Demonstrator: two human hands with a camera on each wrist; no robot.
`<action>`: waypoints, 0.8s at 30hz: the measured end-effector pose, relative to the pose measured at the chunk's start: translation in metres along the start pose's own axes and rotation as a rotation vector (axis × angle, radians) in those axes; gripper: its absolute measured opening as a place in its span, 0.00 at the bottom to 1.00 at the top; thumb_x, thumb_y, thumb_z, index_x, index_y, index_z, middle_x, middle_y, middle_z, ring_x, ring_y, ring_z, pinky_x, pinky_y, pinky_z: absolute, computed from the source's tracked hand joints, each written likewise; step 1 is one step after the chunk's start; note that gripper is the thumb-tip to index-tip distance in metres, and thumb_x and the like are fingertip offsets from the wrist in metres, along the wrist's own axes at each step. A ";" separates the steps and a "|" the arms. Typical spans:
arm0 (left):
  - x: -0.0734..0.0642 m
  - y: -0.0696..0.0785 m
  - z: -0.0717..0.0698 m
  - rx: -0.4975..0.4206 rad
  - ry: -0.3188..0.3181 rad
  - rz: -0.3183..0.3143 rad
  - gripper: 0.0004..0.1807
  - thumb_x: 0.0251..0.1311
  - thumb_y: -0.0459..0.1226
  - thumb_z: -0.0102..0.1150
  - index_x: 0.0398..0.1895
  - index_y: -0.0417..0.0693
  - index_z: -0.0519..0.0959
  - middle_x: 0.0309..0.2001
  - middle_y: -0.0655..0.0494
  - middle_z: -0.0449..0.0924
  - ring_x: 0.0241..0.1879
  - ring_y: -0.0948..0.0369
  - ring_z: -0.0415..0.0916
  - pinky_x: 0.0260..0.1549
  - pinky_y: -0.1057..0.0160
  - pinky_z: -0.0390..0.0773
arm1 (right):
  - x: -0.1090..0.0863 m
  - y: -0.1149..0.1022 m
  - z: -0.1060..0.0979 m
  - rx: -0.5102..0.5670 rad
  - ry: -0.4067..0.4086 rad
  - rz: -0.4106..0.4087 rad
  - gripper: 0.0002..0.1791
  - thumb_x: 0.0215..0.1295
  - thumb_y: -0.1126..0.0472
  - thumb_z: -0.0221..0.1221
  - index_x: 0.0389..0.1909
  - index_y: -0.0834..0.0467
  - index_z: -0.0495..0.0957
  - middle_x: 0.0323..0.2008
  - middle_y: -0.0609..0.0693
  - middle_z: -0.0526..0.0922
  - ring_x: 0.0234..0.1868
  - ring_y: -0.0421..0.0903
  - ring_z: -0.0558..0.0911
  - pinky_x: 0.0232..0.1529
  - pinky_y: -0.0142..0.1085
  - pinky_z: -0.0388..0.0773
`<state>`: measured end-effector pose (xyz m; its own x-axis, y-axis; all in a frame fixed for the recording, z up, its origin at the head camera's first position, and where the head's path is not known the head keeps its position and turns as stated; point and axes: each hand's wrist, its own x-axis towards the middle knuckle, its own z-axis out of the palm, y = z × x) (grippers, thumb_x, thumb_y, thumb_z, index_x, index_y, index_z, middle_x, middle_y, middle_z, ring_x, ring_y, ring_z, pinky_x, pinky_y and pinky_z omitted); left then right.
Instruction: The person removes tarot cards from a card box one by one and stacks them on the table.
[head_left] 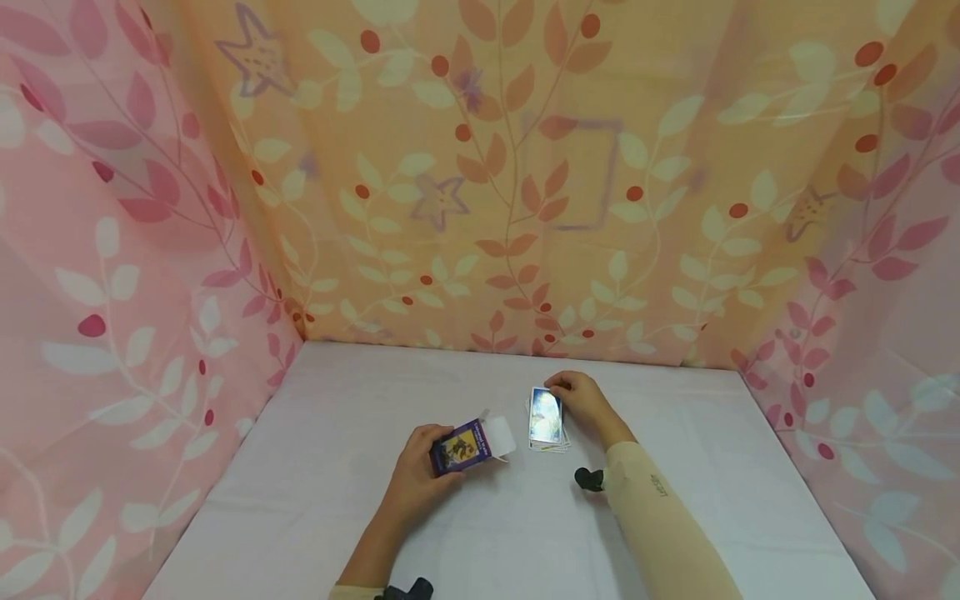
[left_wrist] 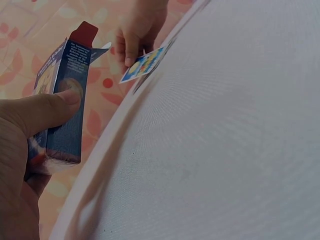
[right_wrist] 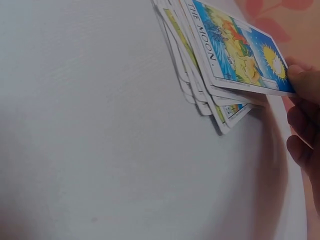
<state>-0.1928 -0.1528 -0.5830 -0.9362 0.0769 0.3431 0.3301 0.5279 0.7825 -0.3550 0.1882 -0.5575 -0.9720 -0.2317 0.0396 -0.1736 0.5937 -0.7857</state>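
Note:
My left hand (head_left: 420,468) grips a dark blue and purple card box (head_left: 461,447) with a yellow picture on its front. The box's white end flap (head_left: 501,437) stands open, pointing right. In the left wrist view the thumb presses the box's side (left_wrist: 70,120). To the right, my right hand (head_left: 588,407) pinches the far end of a tarot card (right_wrist: 235,45) marked "THE MOON" between thumb and fingers. That card lies over a loose, uneven stack of cards (right_wrist: 220,117) on the table, its pinched end slightly lifted.
A white cloth covers the table (head_left: 315,508). Leaf-patterned fabric walls (head_left: 480,167) stand at the back and both sides. Black camera mounts (head_left: 589,479) sit at both wrists, close over the cloth.

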 end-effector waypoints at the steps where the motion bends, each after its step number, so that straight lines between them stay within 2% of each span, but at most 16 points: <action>1: 0.000 0.000 0.000 -0.001 -0.001 -0.004 0.43 0.44 0.40 0.84 0.66 0.67 0.73 0.63 0.65 0.71 0.64 0.58 0.73 0.65 0.45 0.73 | 0.000 0.000 0.001 0.006 0.002 0.003 0.09 0.75 0.63 0.58 0.48 0.58 0.85 0.45 0.51 0.86 0.49 0.48 0.80 0.57 0.48 0.77; 6: 0.001 0.001 0.000 0.000 -0.001 -0.023 0.43 0.43 0.40 0.84 0.65 0.68 0.74 0.62 0.68 0.71 0.64 0.60 0.72 0.66 0.47 0.73 | -0.001 0.004 0.003 0.005 0.001 0.015 0.08 0.74 0.63 0.58 0.47 0.58 0.85 0.45 0.52 0.86 0.49 0.49 0.79 0.59 0.48 0.76; 11: 0.000 0.001 0.001 0.000 0.001 -0.033 0.43 0.43 0.39 0.84 0.66 0.61 0.75 0.61 0.67 0.71 0.64 0.60 0.72 0.67 0.46 0.72 | 0.001 0.010 0.006 -0.006 -0.014 0.032 0.08 0.75 0.62 0.58 0.47 0.56 0.85 0.45 0.51 0.86 0.49 0.48 0.79 0.60 0.49 0.76; 19: 0.000 0.001 0.000 -0.003 -0.003 -0.047 0.43 0.43 0.40 0.84 0.65 0.71 0.73 0.62 0.68 0.71 0.64 0.59 0.72 0.67 0.46 0.72 | 0.004 0.012 0.008 -0.063 -0.002 0.010 0.09 0.75 0.63 0.58 0.47 0.56 0.85 0.46 0.51 0.86 0.51 0.50 0.80 0.63 0.52 0.74; 24: 0.001 0.001 -0.001 0.005 -0.008 -0.042 0.43 0.44 0.41 0.84 0.65 0.71 0.73 0.62 0.69 0.71 0.64 0.60 0.72 0.67 0.47 0.72 | 0.004 0.010 0.008 -0.061 -0.004 0.007 0.09 0.74 0.63 0.58 0.47 0.56 0.86 0.46 0.51 0.86 0.51 0.50 0.80 0.63 0.52 0.74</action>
<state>-0.1932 -0.1532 -0.5814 -0.9501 0.0609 0.3061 0.2900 0.5347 0.7937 -0.3592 0.1870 -0.5703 -0.9726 -0.2301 0.0316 -0.1760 0.6410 -0.7471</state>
